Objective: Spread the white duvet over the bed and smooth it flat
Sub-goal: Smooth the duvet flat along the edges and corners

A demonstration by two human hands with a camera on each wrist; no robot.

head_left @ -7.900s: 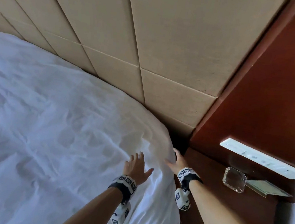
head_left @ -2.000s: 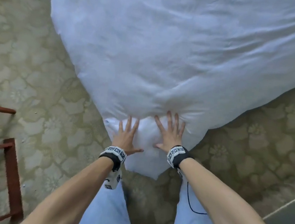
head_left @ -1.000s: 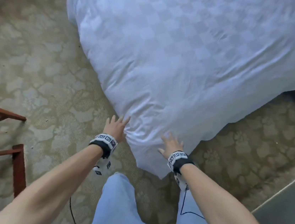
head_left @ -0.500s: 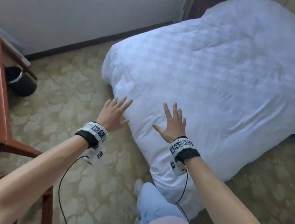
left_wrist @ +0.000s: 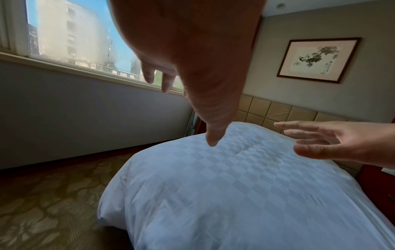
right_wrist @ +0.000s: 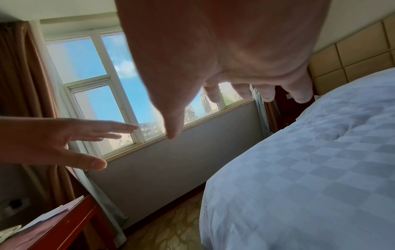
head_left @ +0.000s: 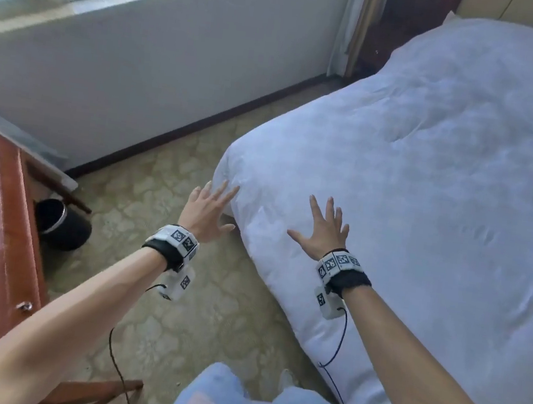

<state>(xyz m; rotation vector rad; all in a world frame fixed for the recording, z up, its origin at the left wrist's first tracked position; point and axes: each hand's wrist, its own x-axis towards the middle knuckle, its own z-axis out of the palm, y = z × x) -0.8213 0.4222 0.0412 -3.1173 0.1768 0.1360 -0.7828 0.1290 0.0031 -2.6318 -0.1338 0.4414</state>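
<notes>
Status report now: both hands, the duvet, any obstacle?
Left hand open, right hand open, both above the foot corner, holding nothing. White checked duvet spread over the bed, small dimple remaining. Nothing lies on the duvet.

The white duvet (head_left: 423, 174), checker-woven, lies spread over the bed (head_left: 340, 394) with shallow creases, its near corner draping floorward just below and ahead of both open hands.

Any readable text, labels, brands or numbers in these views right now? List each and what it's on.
None can be read.
Black-and-white square marker tags on the left wristband and right wristband: coded patterns only, no letters or digits.
Framed ink picture on the wall: small marks beside the drawing, too blurred to read.
Papers on the red-brown wooden desk: no legible print.
</notes>
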